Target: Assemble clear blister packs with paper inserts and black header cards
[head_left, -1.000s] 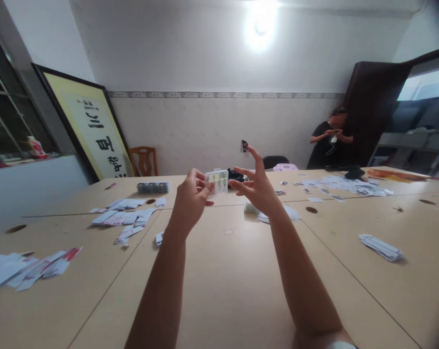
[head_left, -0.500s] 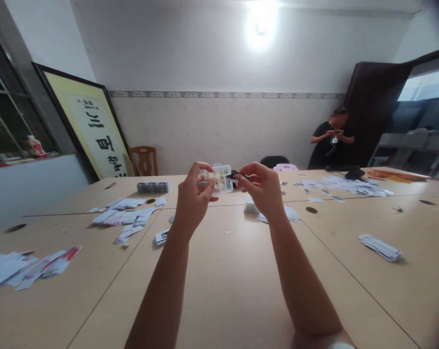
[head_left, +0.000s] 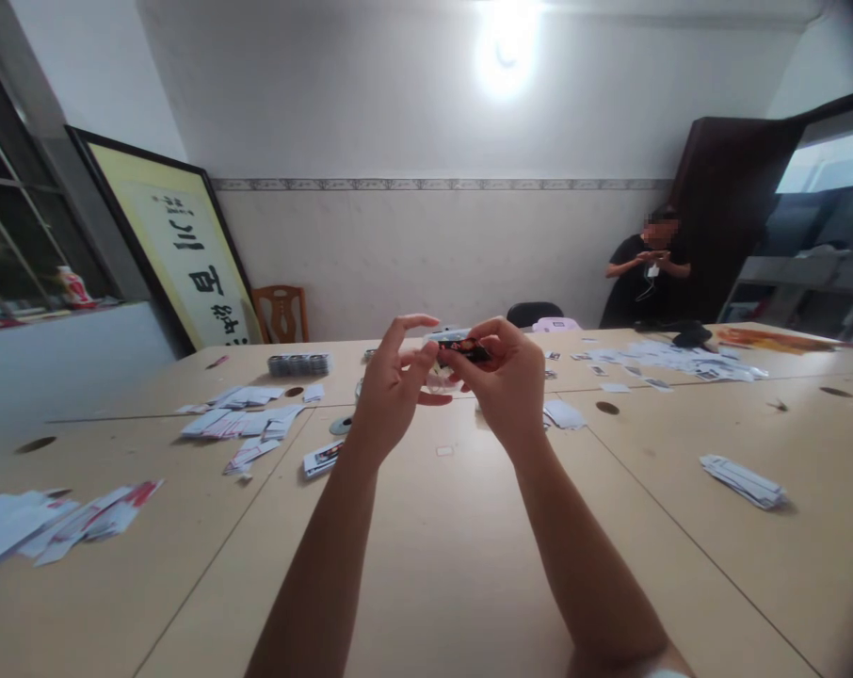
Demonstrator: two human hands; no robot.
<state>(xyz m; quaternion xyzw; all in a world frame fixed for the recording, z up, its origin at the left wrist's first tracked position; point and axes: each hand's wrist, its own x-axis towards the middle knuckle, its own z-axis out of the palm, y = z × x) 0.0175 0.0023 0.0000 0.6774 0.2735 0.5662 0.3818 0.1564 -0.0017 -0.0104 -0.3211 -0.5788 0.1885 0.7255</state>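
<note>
Above the table, my left hand (head_left: 390, 388) grips a small clear plastic box (head_left: 442, 380) from its left side, thumb in front and index finger raised over it. The box is partly covered by a dark strip-like piece with a coloured print (head_left: 463, 350). My right hand (head_left: 509, 375) pinches that piece between thumb and fingers, and its left end lies against my left thumb. The fingers hide what is inside the box. Below my left wrist lie a small stack of printed cards (head_left: 320, 460) and a grey round object (head_left: 341, 426).
Cut white paper pieces (head_left: 239, 422) lie on the left, with a row of dark items in clear wrap (head_left: 299, 364) behind. A folded paper bundle (head_left: 743, 482) is at right. Scattered papers (head_left: 670, 358) lie near a standing person (head_left: 645, 268). A wooden chair (head_left: 282, 314) stands behind the table.
The dark piece has come from the box's right edge to in front of it, its printed side showing. My left hand has shifted right, and the box is now more covered.
</note>
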